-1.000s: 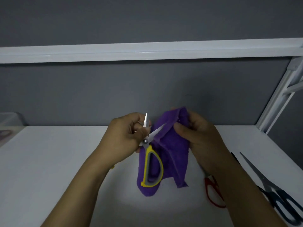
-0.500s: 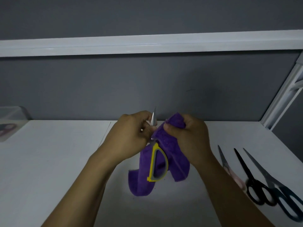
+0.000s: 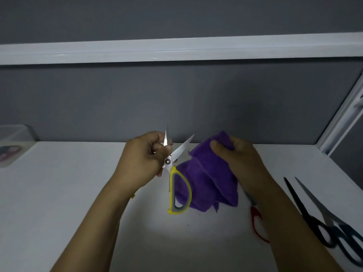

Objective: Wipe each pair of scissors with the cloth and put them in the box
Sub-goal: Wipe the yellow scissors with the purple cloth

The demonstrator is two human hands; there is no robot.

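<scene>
My left hand grips yellow-handled scissors near the pivot, above the white table. Their blades are spread apart and point up, and one yellow handle loop hangs down. My right hand holds a bunched purple cloth just right of the blades, apart from them. A clear box stands at the far left with a pair of scissors inside.
Red-handled scissors lie partly hidden under my right forearm. Black scissors and dark-blue scissors lie at the right edge. A grey wall, a white rail and a white frame post bound the table.
My right hand has pulled the cloth off the blade to the right. The right blade now shows bare, and the blades stand spread.
</scene>
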